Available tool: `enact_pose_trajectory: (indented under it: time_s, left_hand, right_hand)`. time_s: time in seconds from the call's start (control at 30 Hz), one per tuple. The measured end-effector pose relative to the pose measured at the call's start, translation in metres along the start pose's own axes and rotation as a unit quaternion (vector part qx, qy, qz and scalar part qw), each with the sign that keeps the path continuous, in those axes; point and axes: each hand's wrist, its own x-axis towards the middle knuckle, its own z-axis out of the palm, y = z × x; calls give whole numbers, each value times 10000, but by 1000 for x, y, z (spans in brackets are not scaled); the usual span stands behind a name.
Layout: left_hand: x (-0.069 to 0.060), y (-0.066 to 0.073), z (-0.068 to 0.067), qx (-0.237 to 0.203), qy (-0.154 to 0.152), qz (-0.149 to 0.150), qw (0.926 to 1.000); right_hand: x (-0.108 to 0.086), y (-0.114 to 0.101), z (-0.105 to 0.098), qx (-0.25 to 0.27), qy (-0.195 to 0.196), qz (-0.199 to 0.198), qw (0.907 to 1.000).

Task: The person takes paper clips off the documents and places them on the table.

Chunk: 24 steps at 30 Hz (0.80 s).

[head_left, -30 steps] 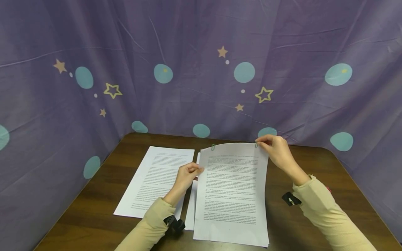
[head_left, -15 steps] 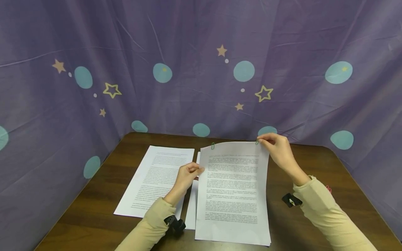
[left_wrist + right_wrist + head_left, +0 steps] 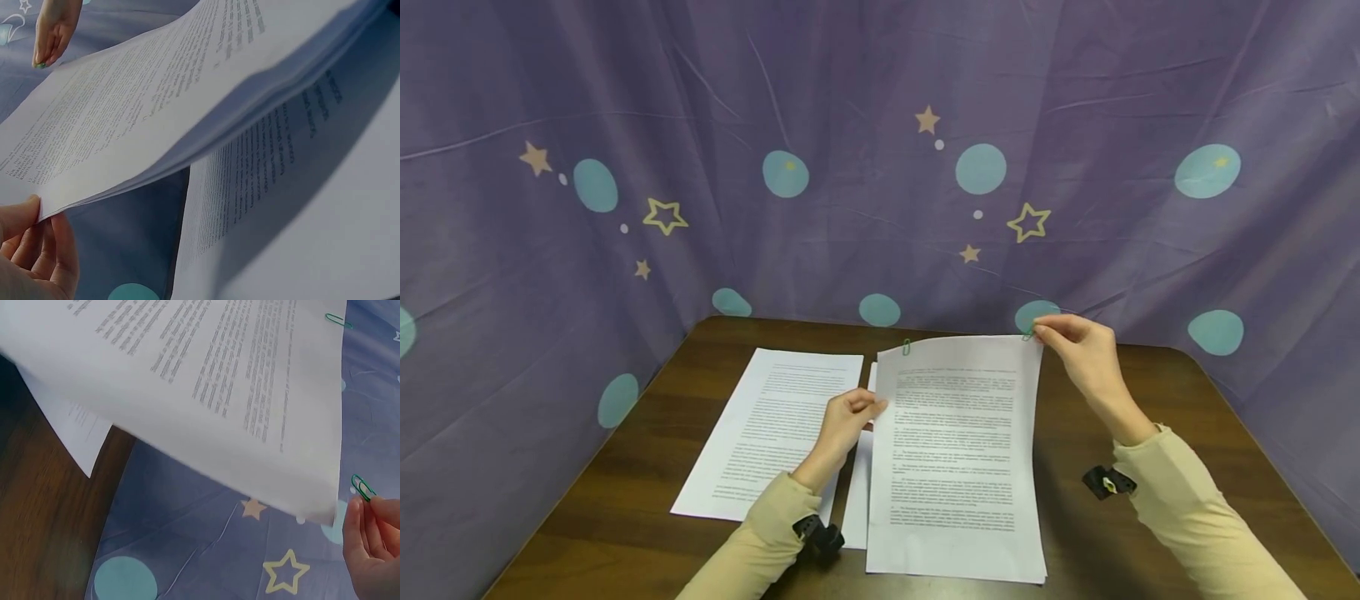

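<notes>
A stack of printed sheets (image 3: pixel 955 458) is held tilted up off the table by my left hand (image 3: pixel 848 421), which pinches its left edge between thumb and fingers. One green paper clip (image 3: pixel 907 347) sits on the top edge near the left corner. Past the top right corner, my right hand (image 3: pixel 1082 354) pinches a second green paper clip (image 3: pixel 362 487) between thumb and fingertips. In the right wrist view this clip is apart from the paper. Several sheet edges of the stack show in the left wrist view.
Another printed sheet (image 3: pixel 775 433) lies flat on the brown wooden table (image 3: pixel 617 517) at the left. White paper (image 3: pixel 855 508) lies partly hidden beneath the raised stack. A purple curtain (image 3: pixel 865 208) with stars and blue dots hangs behind the table.
My right hand has moved right and slightly up, drawing the green paper clip off the stack's top right corner. The left hand has stayed in place. Red clips by the right sleeve are now hidden.
</notes>
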Motion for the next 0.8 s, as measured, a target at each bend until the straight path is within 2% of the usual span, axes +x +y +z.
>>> enact_pose_trajectory:
  time_s: [0.1,0.13,0.27,0.33,0.37,0.57,0.67,0.8]
  left_hand:
    - [6,-11,-2,-56,23,16,10000]
    - [8,-15,-3,-61,40,17,10000]
    - [12,-23,-3,-54,143,33,9999]
    - [12,-24,-2,-49,191,52,9998]
    - [12,-24,-2,-51,213,55,9997]
    - [13,-23,-3,-104,261,87,9996]
    - [13,-24,-3,-112,278,152,9994]
    - [12,-30,-5,-212,161,545,9982]
  right_hand:
    - [-3,4,-6,233,-43,-54,9997]
    - [3,31,-8,553,-158,-143,9982]
    - [-1,40,-17,501,-192,-161,9984]
    - [-5,41,-21,313,-195,-133,9992]
    - [-14,16,-23,-31,-109,-22,9999]
    - [-25,20,-37,-158,-243,149,9995]
    - [-27,49,-45,-112,-274,208,9993]
    - [-25,120,-59,152,-268,299,9991]
